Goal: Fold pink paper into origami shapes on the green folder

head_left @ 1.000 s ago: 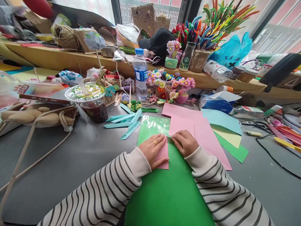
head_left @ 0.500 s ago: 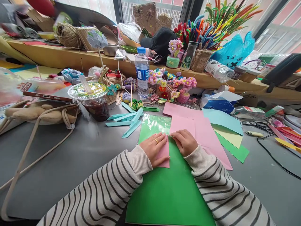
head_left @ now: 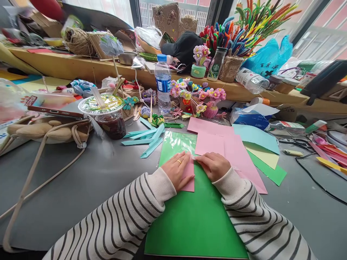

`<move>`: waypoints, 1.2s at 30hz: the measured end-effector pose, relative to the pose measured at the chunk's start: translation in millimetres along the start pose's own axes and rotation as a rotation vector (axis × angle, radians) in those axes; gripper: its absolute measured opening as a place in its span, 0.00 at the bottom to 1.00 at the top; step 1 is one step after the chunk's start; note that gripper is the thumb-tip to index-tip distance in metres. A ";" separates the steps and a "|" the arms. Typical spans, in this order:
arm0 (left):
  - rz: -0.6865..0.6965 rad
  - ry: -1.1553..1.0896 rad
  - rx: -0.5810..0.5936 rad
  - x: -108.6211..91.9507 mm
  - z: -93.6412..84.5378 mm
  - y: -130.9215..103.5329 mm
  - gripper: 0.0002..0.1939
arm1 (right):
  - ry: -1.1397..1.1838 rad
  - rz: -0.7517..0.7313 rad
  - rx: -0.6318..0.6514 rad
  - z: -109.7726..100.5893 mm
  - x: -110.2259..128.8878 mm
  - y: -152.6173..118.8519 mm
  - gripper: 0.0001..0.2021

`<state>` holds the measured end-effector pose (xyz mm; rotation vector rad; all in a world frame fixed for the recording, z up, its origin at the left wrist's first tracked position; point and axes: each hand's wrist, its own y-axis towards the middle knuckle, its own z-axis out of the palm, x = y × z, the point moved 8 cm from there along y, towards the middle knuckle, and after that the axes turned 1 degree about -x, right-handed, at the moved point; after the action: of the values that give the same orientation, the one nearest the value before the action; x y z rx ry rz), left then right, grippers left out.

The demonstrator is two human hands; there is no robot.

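Observation:
My left hand (head_left: 176,170), with a ring on one finger, lies flat with fingers stretched over a small pink paper (head_left: 190,185), pressing it on a shiny green sheet (head_left: 195,224). Just right of it, my right hand (head_left: 214,167) is closed in a pinch. A small pale bit (head_left: 193,157) shows at its fingertips, by the pink paper's right edge; its kind is too small to tell. Beyond my right hand a pink rectangle (head_left: 209,143) overlaps a larger pink sheet (head_left: 238,155).
Folded light-blue paper strips (head_left: 151,141) lie left of the green sheet, near a lidded drink cup (head_left: 108,119). A water bottle (head_left: 163,86) stands behind. Blue (head_left: 255,139) and green paper (head_left: 268,169) and scissors (head_left: 298,143) lie to the right.
My right fingertips have shifted slightly down and left, and the pale bit at them shows more plainly. My left hand stays pressed on the pink paper. The view has shifted a little.

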<state>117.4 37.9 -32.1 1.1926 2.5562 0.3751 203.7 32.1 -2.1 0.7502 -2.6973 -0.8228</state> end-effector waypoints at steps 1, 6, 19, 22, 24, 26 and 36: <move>0.000 0.000 0.007 -0.6 -0.3 -0.5 0.29 | -0.002 -0.005 -0.003 -0.9 0.8 -0.4 0.09; -0.001 0.001 0.013 -0.9 -1.3 -2.2 0.25 | 0.016 -0.039 -0.008 -3.6 3.8 -4.0 0.08; -0.009 0.106 0.097 9.1 11.2 0.2 0.24 | -0.014 -0.078 -0.025 -4.6 8.3 -3.0 0.08; -0.021 0.112 0.090 9.0 11.4 -0.5 0.23 | 0.009 -0.092 -0.030 -6.1 10.9 -3.8 0.08; -0.026 0.114 0.094 8.7 11.5 -0.8 0.23 | 0.021 -0.100 -0.034 -7.4 12.6 -4.4 0.08; -0.028 0.116 0.096 8.4 11.2 -1.2 0.23 | 0.034 -0.111 -0.036 -8.6 14.6 -5.5 0.07; -0.029 0.128 0.080 8.4 10.7 -1.5 0.24 | 0.037 -0.131 -0.033 -12.5 24.4 -16.1 0.08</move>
<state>115.2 44.6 -43.8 1.1932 2.7188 0.3566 194.0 1.9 0.4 0.9337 -2.6178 -0.8709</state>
